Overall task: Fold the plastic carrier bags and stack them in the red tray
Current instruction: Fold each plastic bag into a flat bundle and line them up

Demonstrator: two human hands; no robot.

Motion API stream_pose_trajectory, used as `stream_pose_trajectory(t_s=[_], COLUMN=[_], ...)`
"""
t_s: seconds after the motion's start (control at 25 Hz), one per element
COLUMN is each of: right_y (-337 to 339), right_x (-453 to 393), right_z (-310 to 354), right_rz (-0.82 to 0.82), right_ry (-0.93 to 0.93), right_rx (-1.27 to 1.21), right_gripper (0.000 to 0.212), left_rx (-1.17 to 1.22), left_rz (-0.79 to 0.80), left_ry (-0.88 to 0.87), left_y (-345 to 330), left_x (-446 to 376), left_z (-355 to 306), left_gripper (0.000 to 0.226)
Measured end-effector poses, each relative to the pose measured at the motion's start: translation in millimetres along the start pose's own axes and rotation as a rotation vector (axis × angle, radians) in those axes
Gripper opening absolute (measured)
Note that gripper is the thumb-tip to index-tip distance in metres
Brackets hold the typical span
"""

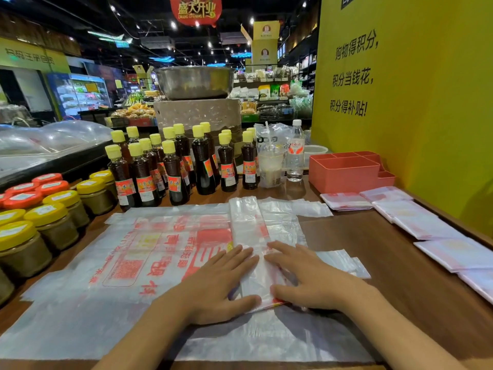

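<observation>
Wooden counter (373, 236), shop interior. Left hand (221, 284) and right hand (306, 279) flat, fingers straight, pressing folded bag (250, 231) mid-counter. Red tray (346, 172) at far right corner.

A grocery shop: beyond the hands (256, 279), rows of price-labelled sauce bottles (173, 169) crowd the bench (400, 263), lidded jars (40, 222) sit to their left, stocked shelves (266, 89) stand far ahead, and a red grand-opening banner (196, 9) hangs overhead.
</observation>
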State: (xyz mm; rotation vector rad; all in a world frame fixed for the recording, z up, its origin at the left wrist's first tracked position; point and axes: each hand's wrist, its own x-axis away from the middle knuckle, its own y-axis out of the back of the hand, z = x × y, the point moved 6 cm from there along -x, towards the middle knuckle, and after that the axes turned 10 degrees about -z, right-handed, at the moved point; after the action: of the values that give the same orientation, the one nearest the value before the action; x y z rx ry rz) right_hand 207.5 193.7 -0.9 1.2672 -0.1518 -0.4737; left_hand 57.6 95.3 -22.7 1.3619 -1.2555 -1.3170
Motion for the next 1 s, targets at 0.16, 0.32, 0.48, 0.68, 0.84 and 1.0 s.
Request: stream_pose_trajectory(t_s=[0.16, 0.32, 0.48, 0.68, 0.84, 1.0], right_y=[-5, -15, -14, -13, -12, -2], right_x=[0, 2, -1, -1, -3, -3], right_z=[4, 4, 2, 1, 0, -7], right_rz=[-0.026, 0.012, -0.039, -0.019, 0.0, -0.036], right_ry=[0.037, 0.035, 0.006, -0.017, -0.007, -0.058], right_rx=[0.018, 0.05, 0.069, 0.055, 0.06, -0.082], right_gripper=[0.068, 0.067, 0.069, 0.069, 0.068, 0.056], left_rx=[0.008, 0.043, 0.074, 0.035, 0.021, 0.049], left_rz=[0.003, -0.032, -0.05, -0.002, 0.049, 0.081], left_ry=[0.007, 0.022, 0.044, 0.055, 0.065, 0.091], left_y=[-1, 2, 4, 1, -2, 0], left_x=[-1, 0, 1, -1, -2, -1], left_z=[2, 2, 3, 4, 4, 3], left_gripper=[0.078, 0.076, 0.076, 0.075, 0.079, 0.099])
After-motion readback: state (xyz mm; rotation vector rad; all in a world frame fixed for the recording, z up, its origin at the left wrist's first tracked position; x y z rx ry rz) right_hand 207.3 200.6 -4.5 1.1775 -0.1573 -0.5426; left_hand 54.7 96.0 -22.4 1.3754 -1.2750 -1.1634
